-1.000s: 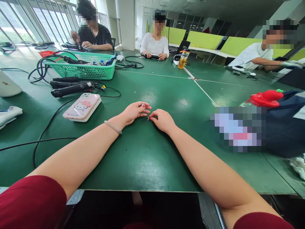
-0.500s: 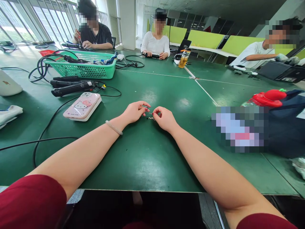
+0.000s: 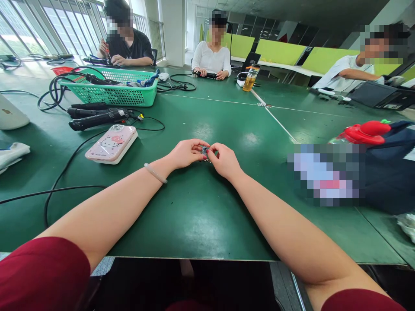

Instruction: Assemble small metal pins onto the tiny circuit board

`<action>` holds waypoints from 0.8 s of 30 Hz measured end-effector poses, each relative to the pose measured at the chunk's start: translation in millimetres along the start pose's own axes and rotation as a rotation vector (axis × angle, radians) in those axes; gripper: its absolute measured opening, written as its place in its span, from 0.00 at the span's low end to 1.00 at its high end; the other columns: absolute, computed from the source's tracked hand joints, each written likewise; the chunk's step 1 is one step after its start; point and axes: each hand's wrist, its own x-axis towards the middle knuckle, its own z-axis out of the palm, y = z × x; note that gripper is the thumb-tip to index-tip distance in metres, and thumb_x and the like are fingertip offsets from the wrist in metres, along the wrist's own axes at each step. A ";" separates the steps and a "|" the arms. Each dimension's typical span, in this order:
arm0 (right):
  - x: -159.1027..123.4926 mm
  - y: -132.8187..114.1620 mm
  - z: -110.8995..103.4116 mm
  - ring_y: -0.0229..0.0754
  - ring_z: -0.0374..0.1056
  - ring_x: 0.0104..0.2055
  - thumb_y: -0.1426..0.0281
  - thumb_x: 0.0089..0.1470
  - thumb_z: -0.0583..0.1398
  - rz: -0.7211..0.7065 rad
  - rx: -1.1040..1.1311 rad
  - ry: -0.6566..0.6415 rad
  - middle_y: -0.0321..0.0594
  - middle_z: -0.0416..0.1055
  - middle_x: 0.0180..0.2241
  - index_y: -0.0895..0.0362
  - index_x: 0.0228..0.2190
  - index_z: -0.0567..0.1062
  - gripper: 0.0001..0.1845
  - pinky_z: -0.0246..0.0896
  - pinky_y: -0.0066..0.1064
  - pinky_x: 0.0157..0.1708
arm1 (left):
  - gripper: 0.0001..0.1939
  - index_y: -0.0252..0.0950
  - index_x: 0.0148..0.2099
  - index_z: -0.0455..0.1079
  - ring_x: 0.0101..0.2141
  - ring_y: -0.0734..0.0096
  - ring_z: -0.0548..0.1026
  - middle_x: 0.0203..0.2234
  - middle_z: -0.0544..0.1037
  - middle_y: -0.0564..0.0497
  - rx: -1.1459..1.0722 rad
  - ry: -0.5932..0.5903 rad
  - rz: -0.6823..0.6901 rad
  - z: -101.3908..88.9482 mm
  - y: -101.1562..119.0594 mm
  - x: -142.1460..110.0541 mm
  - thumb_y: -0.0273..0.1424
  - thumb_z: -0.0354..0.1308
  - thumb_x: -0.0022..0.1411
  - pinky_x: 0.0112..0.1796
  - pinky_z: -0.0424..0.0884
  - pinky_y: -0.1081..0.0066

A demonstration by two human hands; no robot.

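My left hand (image 3: pixel 187 153), a pale bangle at its wrist, is closed on a small dark, silvery piece (image 3: pixel 204 150) just above the green table (image 3: pixel 194 216). The piece is too small to name. From the other side my right hand (image 3: pixel 223 160) meets it, thumb and forefinger pinched together at the piece's right edge. Whether these fingers hold the piece itself or a tiny part against it, I cannot tell. Tiny shiny bits (image 3: pixel 208 161) lie under the fingertips, partly hidden.
To the left are a pink-and-white case (image 3: pixel 112 144), black tool-like handles (image 3: pixel 99 119), cables and a green basket (image 3: pixel 110 93). A red object (image 3: pixel 366 133) and dark bag (image 3: pixel 389 172) lie right. Behind stands an amber bottle (image 3: pixel 250 78). Several people sit around.
My left fingers have closed from a loose spread around the small piece. My right hand has risen slightly from the tabletop bits, and the two hands now meet. At right, a co-worker has moved a black box.
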 end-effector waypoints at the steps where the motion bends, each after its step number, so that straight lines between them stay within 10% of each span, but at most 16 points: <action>1: 0.0 0.4 0.2 0.35 0.61 0.29 0.64 0.57 0.53 0.001 0.004 0.004 0.36 0.69 0.31 0.57 0.28 0.67 0.11 0.54 0.27 0.32 | 0.20 0.31 0.45 0.72 0.32 0.74 0.75 0.29 0.75 0.50 0.019 0.003 0.008 -0.2 0.8 -0.4 0.21 0.64 0.47 0.44 0.73 0.65; 24: 0.2 2.4 0.9 0.36 0.61 0.30 0.63 0.59 0.52 -0.043 0.044 0.056 0.36 0.69 0.30 0.56 0.31 0.70 0.12 0.52 0.27 0.32 | 0.17 0.37 0.50 0.68 0.34 0.70 0.78 0.30 0.79 0.52 0.123 -0.048 0.148 -1.7 -9.1 -0.6 0.33 0.57 0.58 0.44 0.74 0.65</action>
